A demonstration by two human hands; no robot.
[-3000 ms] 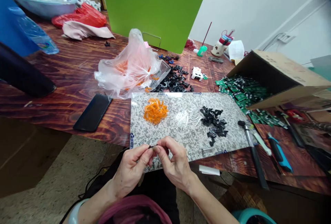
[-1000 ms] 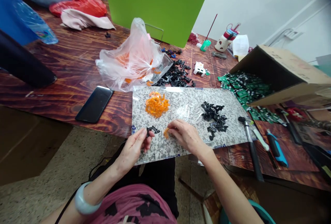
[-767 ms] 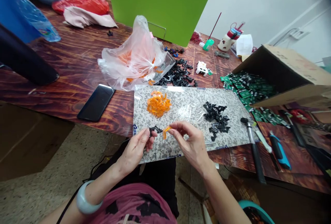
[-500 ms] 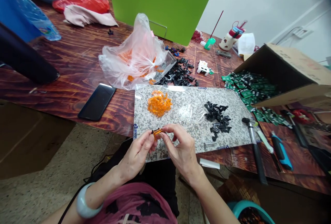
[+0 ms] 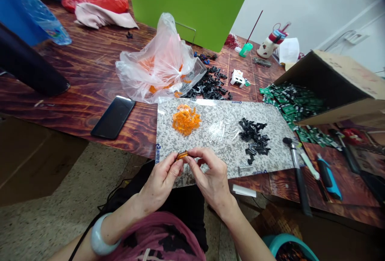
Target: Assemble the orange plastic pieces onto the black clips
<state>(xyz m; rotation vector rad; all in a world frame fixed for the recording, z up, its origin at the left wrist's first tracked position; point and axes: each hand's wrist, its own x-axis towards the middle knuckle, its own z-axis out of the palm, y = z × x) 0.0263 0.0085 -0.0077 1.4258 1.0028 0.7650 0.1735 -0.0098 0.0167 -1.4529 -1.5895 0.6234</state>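
Hands (image 5: 161,184) (image 5: 212,182) pinch small plastic part (image 5: 182,155); orange, black.

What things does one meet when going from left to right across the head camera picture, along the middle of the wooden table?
Black smartphone → orange plastic clips → black plastic clips → hammer → blue-handled utility knife

Left hand (image 5: 161,184) pinching, right hand (image 5: 212,182) pinching
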